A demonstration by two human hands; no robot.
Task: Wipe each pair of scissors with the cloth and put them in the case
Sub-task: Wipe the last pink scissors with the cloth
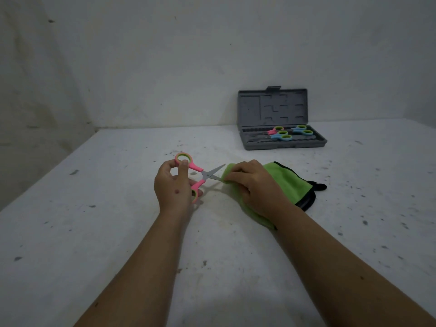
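My left hand (171, 185) grips the pink-handled scissors (200, 173) by their handles, blades spread apart and pointing right. My right hand (252, 182) pinches the green cloth (290, 182) around the lower blade; the upper blade tip sticks out above the cloth. The cloth has a black trim and trails to the right on the table. The grey case (285, 145) stands open at the back right, lid upright. Inside it lie a pink-handled pair (274, 131) and two blue-handled pairs (282, 137) (303, 131).
The white table (118, 232) is speckled with dark marks and ends at a white wall behind the case. Its left edge runs diagonally from the back corner toward me.
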